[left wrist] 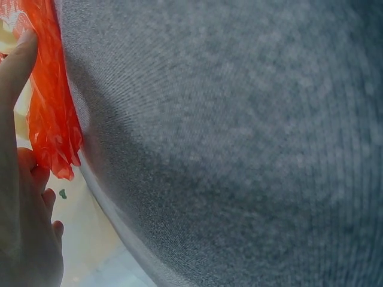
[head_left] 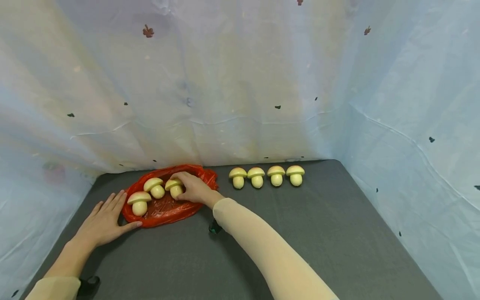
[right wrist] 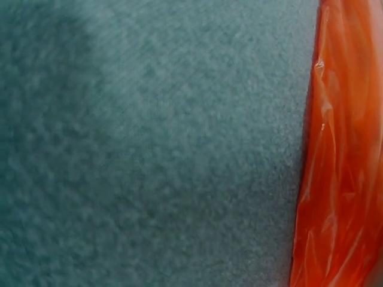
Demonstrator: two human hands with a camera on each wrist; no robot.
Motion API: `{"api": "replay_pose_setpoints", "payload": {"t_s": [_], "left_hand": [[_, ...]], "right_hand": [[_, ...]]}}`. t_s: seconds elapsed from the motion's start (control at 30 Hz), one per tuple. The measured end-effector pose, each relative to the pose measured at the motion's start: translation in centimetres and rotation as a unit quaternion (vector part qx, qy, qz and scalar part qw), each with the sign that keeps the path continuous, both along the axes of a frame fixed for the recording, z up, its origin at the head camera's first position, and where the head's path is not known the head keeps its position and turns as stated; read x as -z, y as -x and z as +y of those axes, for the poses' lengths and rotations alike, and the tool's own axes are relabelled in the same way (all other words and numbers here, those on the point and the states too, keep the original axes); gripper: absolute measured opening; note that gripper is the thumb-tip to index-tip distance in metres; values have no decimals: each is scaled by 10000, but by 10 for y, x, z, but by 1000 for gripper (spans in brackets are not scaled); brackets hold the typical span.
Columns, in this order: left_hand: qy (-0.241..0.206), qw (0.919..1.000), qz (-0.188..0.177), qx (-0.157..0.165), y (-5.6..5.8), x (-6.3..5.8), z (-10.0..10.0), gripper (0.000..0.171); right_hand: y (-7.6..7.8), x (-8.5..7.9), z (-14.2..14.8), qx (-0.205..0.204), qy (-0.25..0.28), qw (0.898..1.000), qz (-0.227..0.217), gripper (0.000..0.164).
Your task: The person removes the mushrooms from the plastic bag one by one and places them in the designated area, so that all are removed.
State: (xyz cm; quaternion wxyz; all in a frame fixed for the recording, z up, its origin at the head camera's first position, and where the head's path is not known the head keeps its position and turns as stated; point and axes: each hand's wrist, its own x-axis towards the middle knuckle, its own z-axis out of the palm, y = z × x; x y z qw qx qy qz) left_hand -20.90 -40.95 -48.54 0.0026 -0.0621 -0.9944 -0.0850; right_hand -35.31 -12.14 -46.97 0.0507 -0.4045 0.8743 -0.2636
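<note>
A red plastic bag [head_left: 168,217] lies opened out at the table's far left, its rim rolled into a low wall. Inside it stand two pale toy mushrooms [head_left: 139,203], and my right hand [head_left: 195,189] grips a third mushroom [head_left: 174,188] by its cap and stem within the bag. My left hand [head_left: 101,223] rests with fingers spread against the bag's left edge, thumb at the near rim. In the left wrist view, the thumb [left wrist: 21,60] touches the red plastic. The right wrist view shows the bag's side [right wrist: 341,155] but not the hand.
Several more mushrooms [head_left: 276,176] stand in a row along the table's back edge, right of the bag. The dark grey table [head_left: 300,233] extends in front of them. Pale patterned curtains [head_left: 232,83] hang behind and at both sides.
</note>
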Motion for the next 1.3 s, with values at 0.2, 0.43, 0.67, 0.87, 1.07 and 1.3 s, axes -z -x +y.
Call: {"api": "replay_pose_setpoints", "payload": {"t_s": [0.2,0.43,0.67,0.87,1.07,1.3], "left_hand": [[-6,10000,-4,2,-1,-2,2,122],[-10,10000,-11,0,-1,3,-1,122],[-1,10000,-22,17,1,3,-1,122],[6,10000,9,17,2,5,-4,123],[15,10000,-3,25,2,6,-6,124],[3,10000,4,34,0,2,-3,122]], "right_hand": [[-4,-7,7,-69,152,9999,-17,61],[-13,-19,22,-138,539,9984,-43,67],[-23,-34,43,-179,907,9956,165,66],[-24,-44,65,-165,1103,9936,197,67],[-26,-53,93,-22,1353,9907,166,68],[-26,-51,129,185,1606,9867,171,67]]}}
